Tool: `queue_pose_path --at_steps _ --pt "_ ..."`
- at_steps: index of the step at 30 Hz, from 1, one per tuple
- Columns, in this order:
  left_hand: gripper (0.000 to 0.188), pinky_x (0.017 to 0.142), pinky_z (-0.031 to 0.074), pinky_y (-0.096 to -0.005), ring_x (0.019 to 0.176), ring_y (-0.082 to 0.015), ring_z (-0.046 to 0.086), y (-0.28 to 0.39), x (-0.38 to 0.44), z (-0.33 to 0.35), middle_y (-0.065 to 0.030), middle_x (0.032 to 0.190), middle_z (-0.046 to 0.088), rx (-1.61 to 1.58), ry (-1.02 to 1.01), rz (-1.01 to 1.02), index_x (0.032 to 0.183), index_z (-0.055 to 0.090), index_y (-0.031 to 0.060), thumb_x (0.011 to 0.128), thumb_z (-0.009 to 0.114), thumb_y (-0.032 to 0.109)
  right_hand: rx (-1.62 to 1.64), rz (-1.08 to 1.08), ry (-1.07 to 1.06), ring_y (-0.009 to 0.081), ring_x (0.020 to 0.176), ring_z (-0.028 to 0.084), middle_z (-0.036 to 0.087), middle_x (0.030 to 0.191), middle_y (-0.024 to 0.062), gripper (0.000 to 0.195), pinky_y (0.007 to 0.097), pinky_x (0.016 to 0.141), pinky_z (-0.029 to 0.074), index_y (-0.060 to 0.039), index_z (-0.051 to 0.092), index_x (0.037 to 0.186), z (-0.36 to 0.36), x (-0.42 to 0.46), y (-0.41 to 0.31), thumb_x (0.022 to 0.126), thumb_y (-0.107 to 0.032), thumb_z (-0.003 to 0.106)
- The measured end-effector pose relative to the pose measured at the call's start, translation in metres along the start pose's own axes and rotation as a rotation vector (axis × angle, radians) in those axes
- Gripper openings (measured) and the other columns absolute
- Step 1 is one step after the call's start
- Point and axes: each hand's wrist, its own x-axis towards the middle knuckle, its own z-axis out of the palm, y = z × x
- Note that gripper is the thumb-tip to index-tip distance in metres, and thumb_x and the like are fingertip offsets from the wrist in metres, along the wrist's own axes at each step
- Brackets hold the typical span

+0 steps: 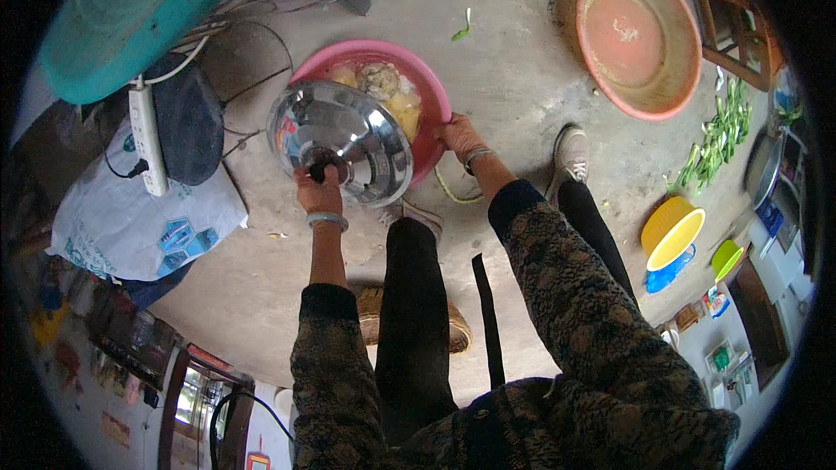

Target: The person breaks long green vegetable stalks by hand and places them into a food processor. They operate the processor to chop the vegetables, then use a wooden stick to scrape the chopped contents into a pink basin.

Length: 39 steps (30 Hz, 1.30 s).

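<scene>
My left hand [319, 190] grips the dark knob of a shiny metal pot lid [366, 143]. The lid is tilted over the near left part of a pink plastic basin [439, 101], hiding part of what is inside. Pale yellow chunks [403, 111] and a whitish, greyish lump [380, 80] show beyond the lid's edge; I cannot tell what food they are. My right hand [462, 136] holds the right rim of the basin. Bracelets circle both wrists.
A large orange-pink tub [627, 46] stands at upper right, near a wooden frame [735, 32]. Green leafy vegetables [715, 137] lie beside a yellow basket [673, 232]. At left are a power strip [147, 137] with cables and a white woven sack [144, 222]. A wicker basket [459, 329] sits behind my leg.
</scene>
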Motion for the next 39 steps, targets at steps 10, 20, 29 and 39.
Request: queue_pose_path --at_steps 10,20,29,39 --pt "0.057 0.072 0.051 -0.0387 0.085 -0.0308 0.063 0.001 0.042 -0.011 -0.0177 0.096 0.063 0.175 -0.102 -0.118 0.116 0.042 0.0032 0.076 0.070 0.032 -0.089 0.050 -0.063 0.0184 0.096 0.060 0.058 0.115 0.0087 0.056 0.0360 0.079 0.053 -0.0066 0.045 0.129 -0.003 -0.037 -0.011 0.079 -0.019 0.068" --pt "0.066 0.098 0.038 -0.0386 0.120 -0.0340 0.046 0.063 -0.019 -0.031 -0.0196 0.133 0.047 0.553 -0.183 -0.035 0.131 0.039 0.0008 0.080 0.066 0.032 -0.665 -0.117 -0.340 0.0205 0.106 0.058 0.059 0.115 0.0039 0.054 0.0360 0.087 0.049 -0.0077 0.051 0.122 -0.147 -0.070 0.036 0.073 -0.022 0.071" --pt "0.042 0.080 0.047 -0.0408 0.090 -0.0334 0.059 0.157 -0.178 0.015 -0.0174 0.099 0.061 0.198 -0.493 0.335 0.117 0.052 0.0022 0.081 0.062 0.021 -0.114 0.095 -0.169 0.0206 0.084 0.064 0.062 0.103 0.0090 0.038 0.0356 0.061 0.056 0.0026 0.051 0.120 -0.180 -0.167 -0.134 0.086 -0.013 0.054" --pt "0.035 0.077 0.052 -0.0377 0.094 -0.0247 0.062 0.350 -0.296 0.109 -0.0148 0.109 0.060 -0.091 -0.735 0.247 0.116 0.050 0.0004 0.087 0.059 0.018 -0.015 0.016 0.010 0.0210 0.080 0.066 0.062 0.100 0.0128 0.043 0.0331 0.062 0.055 0.0075 0.050 0.119 -0.265 -0.168 -0.209 0.083 -0.013 0.061"
